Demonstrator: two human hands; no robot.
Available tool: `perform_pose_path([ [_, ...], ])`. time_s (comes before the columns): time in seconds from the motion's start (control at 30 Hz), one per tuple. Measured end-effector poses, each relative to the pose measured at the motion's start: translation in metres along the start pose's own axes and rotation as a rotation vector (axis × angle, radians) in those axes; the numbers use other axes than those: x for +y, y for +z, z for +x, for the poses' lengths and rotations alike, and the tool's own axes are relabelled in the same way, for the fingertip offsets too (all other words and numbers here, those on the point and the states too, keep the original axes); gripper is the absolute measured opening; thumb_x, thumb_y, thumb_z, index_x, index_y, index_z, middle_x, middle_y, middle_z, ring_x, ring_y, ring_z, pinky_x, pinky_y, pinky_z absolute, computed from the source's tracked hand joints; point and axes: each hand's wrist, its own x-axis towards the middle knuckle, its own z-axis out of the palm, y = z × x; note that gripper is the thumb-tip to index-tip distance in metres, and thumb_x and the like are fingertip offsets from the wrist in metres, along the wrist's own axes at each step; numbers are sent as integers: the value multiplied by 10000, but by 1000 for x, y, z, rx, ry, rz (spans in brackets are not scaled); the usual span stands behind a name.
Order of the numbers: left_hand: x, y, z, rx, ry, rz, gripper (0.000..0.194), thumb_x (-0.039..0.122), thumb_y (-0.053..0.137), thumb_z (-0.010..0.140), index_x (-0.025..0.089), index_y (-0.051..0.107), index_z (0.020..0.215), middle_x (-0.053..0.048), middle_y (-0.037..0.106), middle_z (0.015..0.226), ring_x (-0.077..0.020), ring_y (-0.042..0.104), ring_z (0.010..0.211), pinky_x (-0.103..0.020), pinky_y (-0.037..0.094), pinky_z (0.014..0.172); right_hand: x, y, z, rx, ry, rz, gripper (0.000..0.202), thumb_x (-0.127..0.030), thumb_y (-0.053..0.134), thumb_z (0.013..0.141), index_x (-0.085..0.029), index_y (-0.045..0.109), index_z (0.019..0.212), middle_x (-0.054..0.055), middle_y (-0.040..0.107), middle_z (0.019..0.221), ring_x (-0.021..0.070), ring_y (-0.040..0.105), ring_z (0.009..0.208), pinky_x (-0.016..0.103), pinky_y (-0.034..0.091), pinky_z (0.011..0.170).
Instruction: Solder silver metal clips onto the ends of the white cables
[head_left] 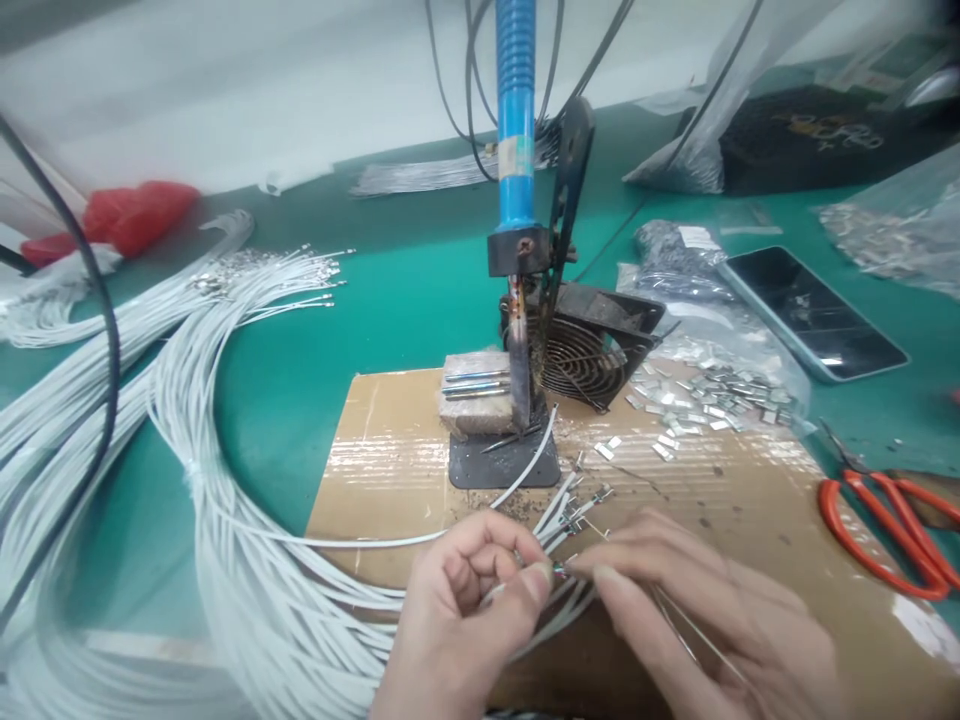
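Note:
My left hand (480,600) is closed, its thumb and forefinger pinching the end of a white cable (360,543) just in front of the soldering stand. Facing it from the right, my right hand (697,610) pinches a thin wire (694,630) that trails back under its fingers. The fingertips of both hands nearly meet at a small metal connector (559,568). Behind them, several white cable ends with metal tips lie on the cardboard (390,420). A blue soldering iron (516,150) stands upright in its holder above a block (476,395) with metallic rods on it.
Bundled white cables (217,500) fill the left side. A small fan (592,350) stands behind the iron. To the right are loose metal pieces (712,390), plastic bags, a phone (814,310) and orange-handled scissors (889,520). A black cable (112,350) hangs at the left.

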Motion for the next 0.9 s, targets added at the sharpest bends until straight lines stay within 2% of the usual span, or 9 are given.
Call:
perform_pose_path([
  [0.07, 3, 3, -1, 26, 23, 100, 311, 359, 861, 690, 170, 615, 681, 95, 402, 526, -70, 269, 525, -207, 217, 529, 2, -6, 5, -143, 65, 13, 257, -249, 511, 1063, -239, 640, 841, -26, 668, 762, 116, 655, 677, 212, 516, 616],
  [0.13, 5, 6, -3, 32, 25, 205, 236, 320, 793, 699, 178, 605, 684, 86, 414, 531, -77, 281, 517, -223, 208, 519, 4, -6, 9, -211, 88, 9, 313, -273, 466, 1091, -228, 584, 804, -21, 618, 755, 117, 620, 679, 216, 490, 607],
  [0.3, 6, 7, -2, -10, -4, 319, 186, 317, 720, 691, 191, 584, 684, 77, 411, 525, -88, 297, 509, -247, 200, 522, 4, 1, 16, -231, -188, -19, 258, -53, 456, 1016, -202, 525, 817, 3, 554, 787, 132, 543, 733, 238, 469, 679],
  [0.37, 5, 7, -1, -32, -15, 305, 182, 320, 715, 687, 192, 586, 684, 85, 392, 514, -86, 281, 504, -253, 190, 523, 5, 0, 16, -250, -220, 12, 244, -29, 459, 996, -202, 520, 837, 5, 554, 799, 131, 542, 746, 232, 466, 675],
  [0.47, 6, 3, 0, -2, 10, 289, 181, 325, 722, 690, 183, 611, 674, 94, 372, 499, -83, 264, 495, -252, 179, 519, 12, -11, 16, -240, -92, 22, 272, -123, 448, 1045, -222, 499, 796, -20, 555, 758, 118, 556, 705, 216, 462, 644],
  [0.57, 7, -2, 2, 93, 75, 220, 210, 341, 755, 709, 178, 625, 676, 99, 371, 508, -80, 257, 507, -236, 186, 523, 29, -28, 19, 39, 194, -127, 347, -330, 479, 1084, -240, 511, 751, -40, 508, 661, 128, 507, 596, 241, 414, 544],
  [0.63, 7, -4, 4, 95, 96, 146, 231, 348, 783, 710, 177, 630, 683, 102, 373, 515, -80, 252, 518, -225, 192, 529, 42, -36, 24, 124, 281, -201, 292, -385, 564, 1045, -239, 614, 797, -29, 600, 685, 145, 571, 613, 258, 421, 540],
  [0.73, 6, -1, 5, 100, 108, 99, 242, 349, 808, 710, 169, 648, 685, 95, 395, 521, -81, 271, 530, -220, 207, 542, 59, -36, 37, 43, 286, -288, 156, -366, 671, 947, -246, 760, 901, 1, 734, 791, 191, 673, 694, 304, 474, 632],
  [0.9, 6, 5, 5, 155, 114, 88, 244, 350, 804, 719, 163, 652, 685, 86, 416, 529, -83, 288, 538, -222, 227, 556, 73, -20, 47, -38, 216, -401, 149, -309, 634, 861, -211, 746, 851, 73, 708, 807, 265, 659, 795, 393, 473, 737],
])
